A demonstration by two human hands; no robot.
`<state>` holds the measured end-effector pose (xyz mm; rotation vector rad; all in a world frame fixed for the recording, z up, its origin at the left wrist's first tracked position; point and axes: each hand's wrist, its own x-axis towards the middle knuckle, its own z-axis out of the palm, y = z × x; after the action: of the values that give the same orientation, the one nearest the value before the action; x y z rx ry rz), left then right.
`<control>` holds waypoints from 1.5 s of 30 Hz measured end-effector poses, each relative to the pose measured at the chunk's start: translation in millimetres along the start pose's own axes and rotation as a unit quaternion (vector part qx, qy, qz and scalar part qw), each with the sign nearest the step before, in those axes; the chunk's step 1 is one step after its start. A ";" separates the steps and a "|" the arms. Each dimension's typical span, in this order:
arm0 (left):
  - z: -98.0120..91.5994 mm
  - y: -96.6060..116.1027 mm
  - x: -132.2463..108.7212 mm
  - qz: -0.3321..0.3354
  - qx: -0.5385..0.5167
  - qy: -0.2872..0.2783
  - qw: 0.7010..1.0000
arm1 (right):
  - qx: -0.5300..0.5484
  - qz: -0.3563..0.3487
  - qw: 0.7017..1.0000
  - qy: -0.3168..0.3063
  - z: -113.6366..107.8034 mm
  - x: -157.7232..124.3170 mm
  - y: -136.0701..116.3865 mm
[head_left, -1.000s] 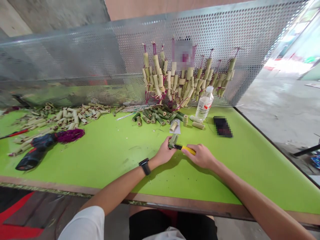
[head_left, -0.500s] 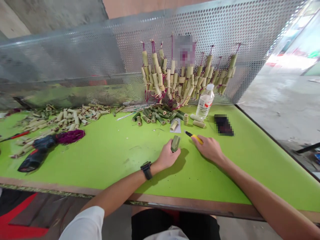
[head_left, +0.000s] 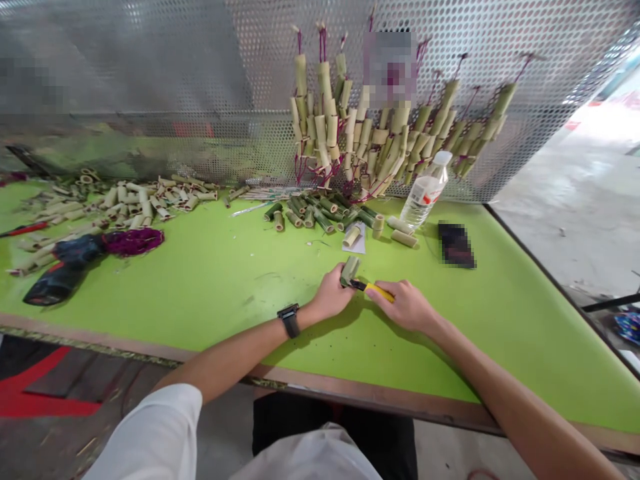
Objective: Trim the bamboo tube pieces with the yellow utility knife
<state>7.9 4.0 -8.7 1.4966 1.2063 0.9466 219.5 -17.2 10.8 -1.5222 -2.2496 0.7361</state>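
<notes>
Knife handle (head_left: 379, 292) yellow — bamboo piece (head_left: 351, 268) green; tabletop (head_left: 200, 287) lime; thread (head_left: 135, 242) magenta — panel (head_left: 500, 40) grey, hole-dotted.

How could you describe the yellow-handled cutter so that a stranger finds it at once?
Find the bright green table. Near its middle, the right hand holds the cutter at a bamboo piece in the left hand. Its yellow handle and black front end set it apart from the bamboo piece.

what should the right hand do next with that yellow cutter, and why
Probably a short, light stroke along the bamboo piece, directed away from the left hand: that hand grips the piece, while the right hand holds the yellow cutter with its dark tip at or very near the bamboo.
</notes>
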 end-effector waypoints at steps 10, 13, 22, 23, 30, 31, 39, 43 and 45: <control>-1.4 7.0 -8.8 -0.024 0.026 -0.002 0.999 | -0.007 0.142 0.977 0.156 -10.3 11.0 31.8; -1.5 5.8 -5.9 -0.011 0.032 0.021 0.999 | 0.032 0.085 0.992 0.091 -7.3 8.1 23.8; -0.8 2.4 -4.1 0.009 -0.010 0.001 1.000 | 0.031 -0.010 0.999 0.003 -2.8 1.2 3.6; -0.9 3.2 -4.6 0.003 -0.020 -0.003 1.000 | 0.027 -0.009 1.000 0.006 -3.2 1.5 3.1; -4.9 10.2 -3.4 -0.056 -0.045 0.010 0.997 | 0.005 0.020 0.998 0.061 5.7 9.4 5.4; -5.2 10.7 -4.6 -0.060 -0.045 0.009 0.997 | 0.010 0.040 0.996 0.074 5.0 11.4 9.9; -4.8 1.7 -5.0 -0.060 -0.063 -0.025 0.996 | 0.063 0.083 0.986 0.128 -8.5 12.3 26.0; -6.0 -7.3 4.7 -0.035 -0.083 -0.006 0.996 | 0.076 0.003 0.997 0.020 3.5 6.5 9.4; -5.2 -8.6 5.8 -0.014 -0.081 0.000 0.997 | 0.070 -0.013 0.997 0.003 7.9 5.3 5.8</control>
<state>2.1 11.2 -15.8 1.3490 1.1204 1.0010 217.7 -12.4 0.9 -1.4247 -2.1608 0.8601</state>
